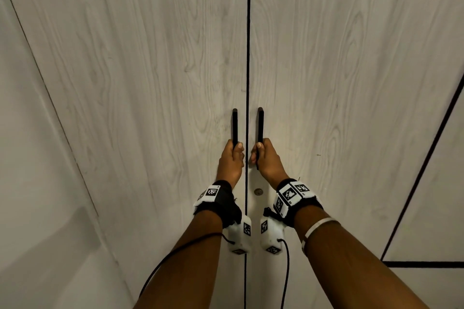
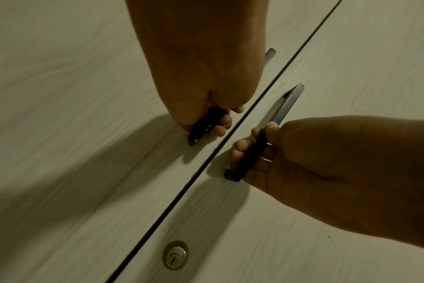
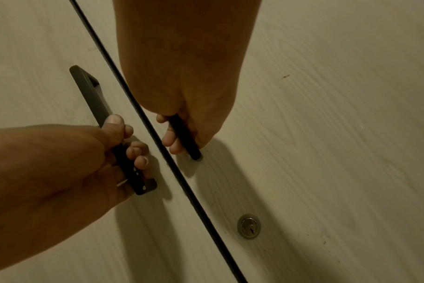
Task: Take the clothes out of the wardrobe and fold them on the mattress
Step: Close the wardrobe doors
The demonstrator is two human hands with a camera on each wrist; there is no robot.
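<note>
Head view shows the wardrobe (image 1: 150, 83) filling the frame, its two pale wood-grain doors closed, with only a thin dark seam (image 1: 248, 57) between them. No clothes show in any view. A dark vertical bar handle sits on each door just beside the seam: the left handle (image 1: 235, 125) and the right handle (image 1: 260, 124). The left hand (image 1: 231, 160) grips the lower part of the left handle, fingers curled round the bar and thumb laid along its front. The right hand (image 1: 266, 158) grips the lower part of the right handle in the same way, fingers wrapped behind the bar. The two hands are close together, one on either side of the seam, not touching.

Below the right hand, on the right door, a round metal keyhole lock (image 1: 258, 192) sits near the seam. Both wrists carry black straps with white marker-printed camera units (image 1: 239, 236) and trailing black cables (image 1: 175, 256). A pale band (image 1: 319, 228) circles the right forearm. Further panels of the same pale finish (image 1: 426, 208) continue to the right, edged by dark lines.
</note>
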